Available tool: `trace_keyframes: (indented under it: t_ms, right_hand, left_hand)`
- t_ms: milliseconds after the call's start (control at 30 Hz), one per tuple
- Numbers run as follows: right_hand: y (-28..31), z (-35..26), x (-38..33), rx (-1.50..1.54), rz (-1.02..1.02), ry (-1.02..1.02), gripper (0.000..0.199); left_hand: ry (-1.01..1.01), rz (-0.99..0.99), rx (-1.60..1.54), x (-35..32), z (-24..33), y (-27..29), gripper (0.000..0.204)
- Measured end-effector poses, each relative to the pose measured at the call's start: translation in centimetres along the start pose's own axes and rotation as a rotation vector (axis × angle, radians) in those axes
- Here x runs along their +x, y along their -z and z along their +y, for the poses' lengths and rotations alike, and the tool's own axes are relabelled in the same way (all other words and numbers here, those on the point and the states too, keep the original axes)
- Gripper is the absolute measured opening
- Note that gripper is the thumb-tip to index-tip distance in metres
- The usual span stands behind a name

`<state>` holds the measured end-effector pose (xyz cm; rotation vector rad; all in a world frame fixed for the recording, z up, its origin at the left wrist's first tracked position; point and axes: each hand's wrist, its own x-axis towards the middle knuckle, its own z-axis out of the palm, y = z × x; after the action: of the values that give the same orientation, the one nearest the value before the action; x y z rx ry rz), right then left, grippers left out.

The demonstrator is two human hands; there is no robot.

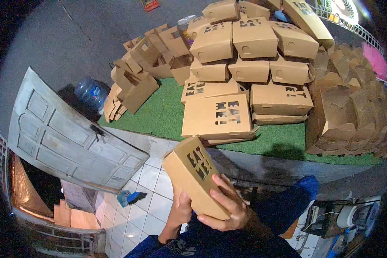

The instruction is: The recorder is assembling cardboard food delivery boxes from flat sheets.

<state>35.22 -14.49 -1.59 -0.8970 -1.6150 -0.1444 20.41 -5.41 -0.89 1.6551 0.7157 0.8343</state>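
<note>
A brown cardboard box (188, 182) with cut-out lettering is held tilted in front of my body, beyond the near edge of the green-covered table. My left hand (180, 210) grips its lower left side, thumb up along the cardboard. Around the lower right end my right hand (228, 204) is closed, with fingers spread over the lettered face. Straight ahead on the table, a larger lettered box (204, 116) lies nearest to the held one. Behind it rises a pile of similar closed boxes (251, 71).
Nested open cardboard trays (344, 112) stand at the table's right end. Open paper carriers (137, 86) sit on the left of the green mat (161, 114). A white panelled door (69, 133), a water bottle (90, 92) and a blue brush (135, 197) are to the left.
</note>
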Motion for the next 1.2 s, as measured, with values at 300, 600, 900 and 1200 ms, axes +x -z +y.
trace_keyframes:
  t_ms: [300,600,900,1200]
  right_hand:
    - [1.1,-1.7,0.7,0.113,-0.161,-0.048,0.031]
    - [1.6,-0.4,0.0,-0.052,-0.247,0.065,0.03]
    - [-0.2,-1.3,3.1,-0.143,0.287,-0.096,0.024]
    - [9.6,3.6,18.6,-0.995,0.434,-0.168,0.072]
  left_hand:
    - [-0.057,-0.038,-0.103,-0.3,-0.6,0.0,0.06]
    - [-0.183,-0.009,-0.365,-0.1,1.6,-1.7,0.065]
    - [-0.328,-0.021,-0.596,0.6,3.6,-2.3,0.071]
    - [-0.3,-0.334,-0.512,2.0,1.0,1.0,0.084]
